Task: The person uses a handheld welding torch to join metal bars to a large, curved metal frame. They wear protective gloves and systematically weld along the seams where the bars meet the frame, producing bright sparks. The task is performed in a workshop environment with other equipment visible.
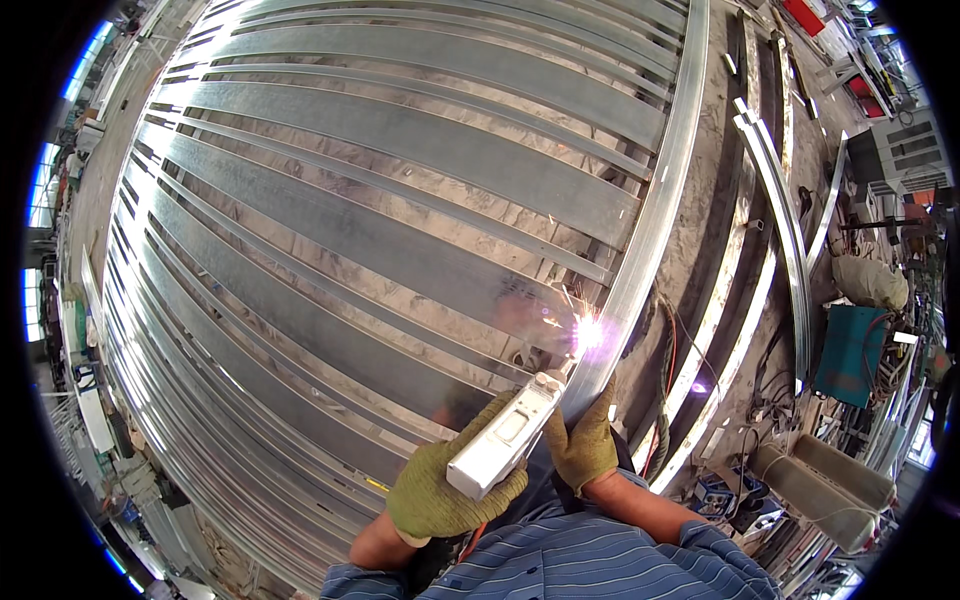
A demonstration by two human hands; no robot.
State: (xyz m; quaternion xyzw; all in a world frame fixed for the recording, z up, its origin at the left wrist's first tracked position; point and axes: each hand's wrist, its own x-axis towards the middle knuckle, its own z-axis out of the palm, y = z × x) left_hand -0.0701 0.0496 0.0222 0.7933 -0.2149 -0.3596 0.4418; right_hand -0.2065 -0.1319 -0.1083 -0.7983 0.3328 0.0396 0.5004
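My gloved left hand (440,490) is wrapped around a white, box-shaped handheld welding gun (508,438). The gun's narrow nozzle points up and right at the side rail (652,230) of a large silvery metal frame. A bright pinkish-white welding flash (590,332) with flying sparks glows at the nozzle end, hiding the joint there. Close by, my gloved right hand (585,447) grips the near end of the same rail, fingers on its right side and thumb on its left. Many flat metal slats (400,140), wide and narrow, run leftward from the rail.
Right of the frame, long metal profiles (783,200) lie on the dusty floor, with a red cable (672,345) nearby. A teal box (850,355), beige trough-shaped pieces (825,490) and blue equipment (722,497) stand at the right. More workshop clutter lines the left edge.
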